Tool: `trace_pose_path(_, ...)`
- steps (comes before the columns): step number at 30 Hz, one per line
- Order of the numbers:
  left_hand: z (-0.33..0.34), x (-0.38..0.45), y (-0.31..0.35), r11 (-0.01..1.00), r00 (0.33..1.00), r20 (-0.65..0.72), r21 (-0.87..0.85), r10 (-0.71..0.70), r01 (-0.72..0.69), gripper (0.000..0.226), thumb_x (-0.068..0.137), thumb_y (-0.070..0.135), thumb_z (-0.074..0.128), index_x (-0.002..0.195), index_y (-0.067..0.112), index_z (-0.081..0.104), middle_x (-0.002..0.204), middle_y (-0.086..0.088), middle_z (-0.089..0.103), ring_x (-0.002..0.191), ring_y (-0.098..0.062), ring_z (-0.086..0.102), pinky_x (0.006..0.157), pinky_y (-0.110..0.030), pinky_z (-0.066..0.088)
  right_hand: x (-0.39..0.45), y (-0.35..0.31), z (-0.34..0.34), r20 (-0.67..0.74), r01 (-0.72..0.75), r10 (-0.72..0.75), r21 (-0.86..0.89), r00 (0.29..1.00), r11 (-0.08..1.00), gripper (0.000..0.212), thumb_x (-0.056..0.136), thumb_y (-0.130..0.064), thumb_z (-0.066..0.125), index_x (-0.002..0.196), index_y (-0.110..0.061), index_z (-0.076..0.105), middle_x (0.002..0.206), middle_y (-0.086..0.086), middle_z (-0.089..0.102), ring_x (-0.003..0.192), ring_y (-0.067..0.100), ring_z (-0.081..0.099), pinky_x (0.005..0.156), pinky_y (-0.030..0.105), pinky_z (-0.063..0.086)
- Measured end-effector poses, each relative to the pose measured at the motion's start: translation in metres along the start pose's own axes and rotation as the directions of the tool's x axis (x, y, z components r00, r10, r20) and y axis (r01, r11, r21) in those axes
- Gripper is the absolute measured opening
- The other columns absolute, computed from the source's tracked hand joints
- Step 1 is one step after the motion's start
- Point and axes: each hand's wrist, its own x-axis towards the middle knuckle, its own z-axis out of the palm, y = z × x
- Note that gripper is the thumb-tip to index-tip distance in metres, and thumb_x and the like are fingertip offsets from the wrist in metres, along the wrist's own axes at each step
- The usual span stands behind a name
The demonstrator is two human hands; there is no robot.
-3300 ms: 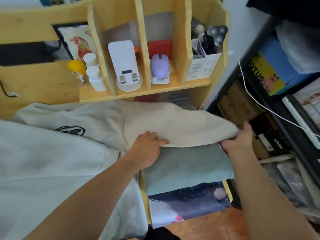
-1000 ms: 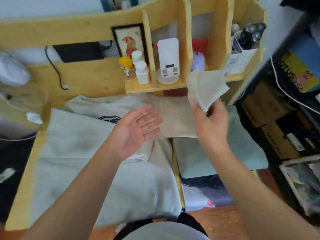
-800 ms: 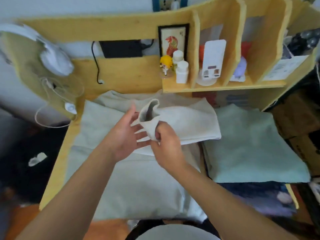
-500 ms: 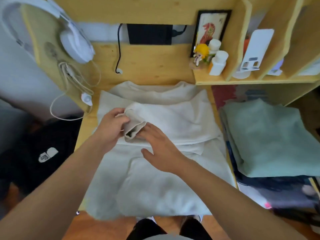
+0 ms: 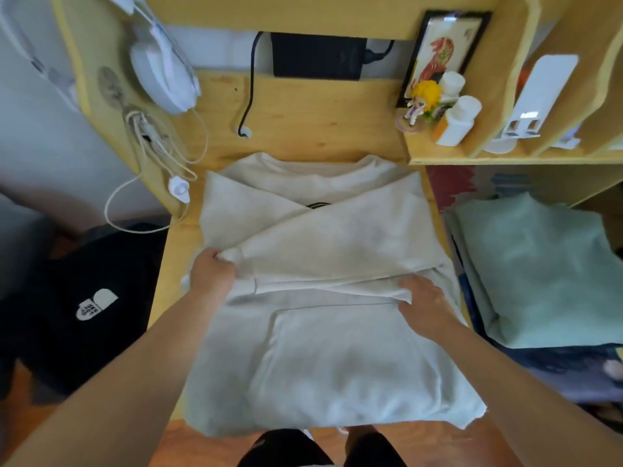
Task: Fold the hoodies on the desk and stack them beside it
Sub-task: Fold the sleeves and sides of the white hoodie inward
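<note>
A cream hoodie (image 5: 313, 298) lay flat on the wooden desk (image 5: 296, 119), covering nearly its whole width; its hem hung over the near edge and its right side ran past the desk's right edge. A bare strip of wood showed along the left edge and a wider band at the far side, between the collar and the back panel. Both sleeves were folded across the chest, the right sleeve (image 5: 337, 241) lying on top and slanting down to the left. The left hand (image 5: 210, 276) pinched that sleeve's cuff near the desk's left edge, fingers curled round the fabric. The right hand (image 5: 424, 305) lay on the folded layers at the hoodie's right side; whether its fingers gripped the cloth or only pressed it could not be told.

Just right of the desk, a folded pale-green hoodie (image 5: 539, 267) sat on a pile of darker items. A shelf unit (image 5: 505, 156) stood at the far right, holding a small figurine (image 5: 421, 102), white bottles (image 5: 458, 123) and a framed picture (image 5: 438, 52). White headphones (image 5: 165, 72) and a coiled cable (image 5: 151, 143) hung on the desk's left side panel. A black garment (image 5: 84, 298) lay on the floor to the left.
</note>
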Motion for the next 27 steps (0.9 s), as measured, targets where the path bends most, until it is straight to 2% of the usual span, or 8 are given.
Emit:
trace_pose_path(3, -0.018, -0.020, -0.043, 0.916, 0.994, -0.083, 0.391, -0.065, 0.092, 0.041, 0.093, 0.022, 0.065, 0.129, 0.009, 0.049, 0.126, -0.022, 0.051, 0.118, -0.044, 0.052, 0.091, -0.050, 0.048, -0.007, 0.018, 0.005, 0.040, -0.059, 0.064, -0.105, 0.997, 0.993, 0.060, 0.098, -0.024, 0.054, 0.155, -0.024, 0.034, 0.164, 0.007, 0.022, 0.148, 0.032, 0.024, 0.118, 0.042, 0.026)
trace_pose_path(6, -0.028, -0.060, -0.099, 0.893, 0.990, -0.142, 0.444, -0.014, 0.076, 0.053, 0.097, 0.034, 0.063, 0.138, 0.004, 0.049, 0.134, -0.030, 0.048, 0.126, -0.047, 0.043, 0.101, -0.055, 0.039, -0.046, 0.036, 0.019, -0.180, -0.089, 0.085, -0.017, 0.980, 0.996, 0.054, 0.094, -0.013, 0.059, 0.146, -0.012, 0.046, 0.155, 0.014, 0.036, 0.139, 0.036, 0.033, 0.111, 0.047, 0.034)
trace_pose_path(9, -0.032, -0.102, -0.148, 0.925, 0.979, -0.185, 0.351, -0.084, 0.145, 0.048, 0.093, 0.036, 0.064, 0.128, 0.004, 0.054, 0.123, -0.028, 0.053, 0.112, -0.046, 0.051, 0.095, -0.054, 0.043, -0.097, 0.064, 0.049, -0.329, -0.184, 0.203, 0.087, 0.922, 0.979, 0.044, 0.088, -0.006, 0.064, 0.130, -0.002, 0.055, 0.134, 0.023, 0.050, 0.120, 0.040, 0.041, 0.101, 0.055, 0.039)
trace_pose_path(14, -0.022, -0.155, -0.192, 0.946, 0.977, -0.213, 0.309, -0.027, 0.093, 0.037, 0.092, 0.041, 0.064, 0.107, 0.008, 0.059, 0.105, -0.014, 0.055, 0.094, -0.036, 0.053, 0.082, -0.049, 0.049, -0.141, 0.090, 0.074, -0.231, -0.497, 0.629, 0.440, 0.742, 0.748, 0.062, 0.089, -0.042, 0.061, 0.136, -0.005, 0.047, 0.139, 0.026, 0.042, 0.124, 0.043, 0.040, 0.106, 0.055, 0.035)
trace_pose_path(18, -0.005, -0.188, -0.211, 0.906, 0.912, -0.138, -0.243, -0.386, 0.347, 0.052, 0.089, 0.055, 0.066, 0.112, 0.011, 0.050, 0.107, -0.007, 0.059, 0.100, -0.031, 0.058, 0.087, -0.045, 0.047, -0.150, 0.094, 0.076, -0.139, -0.416, 0.762, 0.769, 0.633, 0.485, 0.049, 0.082, -0.039, 0.072, 0.096, 0.007, 0.063, 0.097, 0.024, 0.065, 0.085, 0.037, 0.060, 0.077, 0.046, 0.051)
trace_pose_path(22, -0.013, -0.195, -0.217, 0.836, 0.917, 0.231, -0.384, -0.324, 0.392, 0.045, 0.095, 0.036, 0.071, 0.134, 0.023, 0.052, 0.129, 0.003, 0.057, 0.124, -0.021, 0.048, 0.104, -0.040, 0.033, -0.160, 0.122, 0.089, 0.291, -0.401, 0.593, 0.914, 0.751, 0.060, 0.060, 0.079, -0.049, 0.082, 0.122, -0.010, 0.064, 0.097, 0.012, 0.064, 0.077, 0.030, 0.055, 0.062, 0.037, 0.042)
trace_pose_path(25, -0.029, -0.187, -0.233, 0.903, 0.888, 0.377, -0.226, -0.264, 0.365, 0.046, 0.093, 0.028, 0.073, 0.136, 0.023, 0.058, 0.131, 0.004, 0.061, 0.127, -0.020, 0.050, 0.106, -0.041, 0.033, -0.145, 0.163, 0.101, 0.342, -0.373, 0.457, 0.927, 0.821, -0.024, 0.071, 0.076, -0.042, 0.086, 0.136, -0.020, 0.056, 0.118, 0.008, 0.071, 0.098, 0.035, 0.070, 0.088, 0.049, 0.056)
trace_pose_path(27, -0.034, -0.191, -0.232, 0.898, 0.891, 0.361, -0.237, -0.273, 0.371, 0.034, 0.097, 0.017, 0.065, 0.130, 0.020, 0.061, 0.126, 0.003, 0.066, 0.125, -0.023, 0.054, 0.109, -0.042, 0.036, -0.147, 0.160, 0.092, 0.362, -0.376, 0.395, 0.926, 0.845, -0.044, 0.071, 0.077, -0.038, 0.084, 0.139, -0.016, 0.056, 0.126, 0.009, 0.070, 0.115, 0.033, 0.068, 0.107, 0.052, 0.047)
